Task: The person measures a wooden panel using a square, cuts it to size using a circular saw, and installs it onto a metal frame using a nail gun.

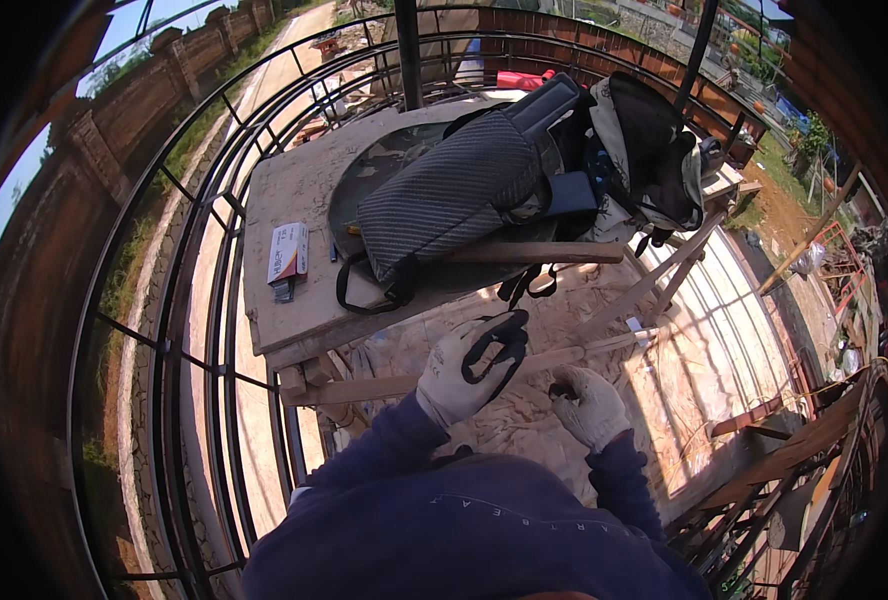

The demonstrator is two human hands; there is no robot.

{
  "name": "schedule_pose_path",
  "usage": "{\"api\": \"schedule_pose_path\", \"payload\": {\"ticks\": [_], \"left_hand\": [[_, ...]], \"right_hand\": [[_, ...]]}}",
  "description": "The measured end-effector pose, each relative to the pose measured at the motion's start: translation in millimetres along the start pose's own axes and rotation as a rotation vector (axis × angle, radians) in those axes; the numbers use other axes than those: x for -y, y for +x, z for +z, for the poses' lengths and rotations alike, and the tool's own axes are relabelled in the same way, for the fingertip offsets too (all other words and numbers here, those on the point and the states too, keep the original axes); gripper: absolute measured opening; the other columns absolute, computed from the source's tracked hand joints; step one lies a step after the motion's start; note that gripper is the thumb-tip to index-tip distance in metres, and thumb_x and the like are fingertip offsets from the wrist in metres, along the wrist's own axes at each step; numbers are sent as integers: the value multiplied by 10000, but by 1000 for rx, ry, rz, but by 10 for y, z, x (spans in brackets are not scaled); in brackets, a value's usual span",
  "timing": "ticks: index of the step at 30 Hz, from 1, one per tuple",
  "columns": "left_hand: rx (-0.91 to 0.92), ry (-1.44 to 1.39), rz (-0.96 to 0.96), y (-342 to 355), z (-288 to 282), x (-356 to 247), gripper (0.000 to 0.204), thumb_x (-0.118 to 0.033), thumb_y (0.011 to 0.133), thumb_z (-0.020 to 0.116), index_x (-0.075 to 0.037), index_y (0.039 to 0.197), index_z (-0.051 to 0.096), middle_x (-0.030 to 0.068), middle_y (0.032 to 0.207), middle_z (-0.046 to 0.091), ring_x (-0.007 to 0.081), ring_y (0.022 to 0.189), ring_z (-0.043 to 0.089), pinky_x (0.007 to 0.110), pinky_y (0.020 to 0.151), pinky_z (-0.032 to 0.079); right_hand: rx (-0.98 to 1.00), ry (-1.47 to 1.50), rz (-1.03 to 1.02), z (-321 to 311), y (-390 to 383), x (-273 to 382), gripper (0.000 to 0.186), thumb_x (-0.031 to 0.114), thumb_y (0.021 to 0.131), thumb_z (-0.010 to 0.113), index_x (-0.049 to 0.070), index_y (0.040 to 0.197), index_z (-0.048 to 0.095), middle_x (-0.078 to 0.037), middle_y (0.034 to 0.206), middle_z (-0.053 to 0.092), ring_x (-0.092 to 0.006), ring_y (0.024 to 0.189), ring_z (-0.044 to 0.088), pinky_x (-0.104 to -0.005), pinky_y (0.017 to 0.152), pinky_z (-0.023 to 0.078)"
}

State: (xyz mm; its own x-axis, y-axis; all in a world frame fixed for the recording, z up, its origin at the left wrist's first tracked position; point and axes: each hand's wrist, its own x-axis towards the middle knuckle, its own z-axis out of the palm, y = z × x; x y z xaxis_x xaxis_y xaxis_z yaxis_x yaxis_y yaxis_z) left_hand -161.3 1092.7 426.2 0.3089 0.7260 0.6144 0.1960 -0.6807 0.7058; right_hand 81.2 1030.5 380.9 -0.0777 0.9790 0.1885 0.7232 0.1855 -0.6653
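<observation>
Two gloved hands at work. Left hand (456,372) grip closed around a black strap (494,345), held over the floor (684,370) before the desk (284,210). Right hand (589,405) pinches a small dark piece; detail unclear. Best kept taut, I judge. Bag (464,190) overhangs desk edge; railing (204,330) close left, open room right.

Outdoor raised platform in hard sun, curved black metal railing (199,330) around it, rough wooden workbench (294,200) on a chipboard floor (524,400) with sharp shadows, brick wall (134,100) and dirt road (274,70) below on the left, stacked timber (794,450) at right.
</observation>
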Motion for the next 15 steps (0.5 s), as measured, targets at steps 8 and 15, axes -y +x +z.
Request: {"api": "schedule_pose_path", "payload": {"ticks": [8,15], "left_hand": [[-251,1089,113,1755,-206,-131,951,-417,772,770,-84,1537,315,220,1416,489,368,1344,459,454,1121,376],[-202,1134,-210,2056,-195,-106,920,-391,763,768,-105,1527,340,195,1226,617,322,1122,618,412,975,497]], "right_hand": [[-140,-832,-636,-1151,1890,819,627,256,714,788,43,1280,620,-125,1180,649,-277,1174,570,-442,1085,367],[386,-1252,-510,-1159,2844,589,899,353,642,780,138,1462,480,-121,1221,652,-268,1184,588,-439,1114,297]]}}
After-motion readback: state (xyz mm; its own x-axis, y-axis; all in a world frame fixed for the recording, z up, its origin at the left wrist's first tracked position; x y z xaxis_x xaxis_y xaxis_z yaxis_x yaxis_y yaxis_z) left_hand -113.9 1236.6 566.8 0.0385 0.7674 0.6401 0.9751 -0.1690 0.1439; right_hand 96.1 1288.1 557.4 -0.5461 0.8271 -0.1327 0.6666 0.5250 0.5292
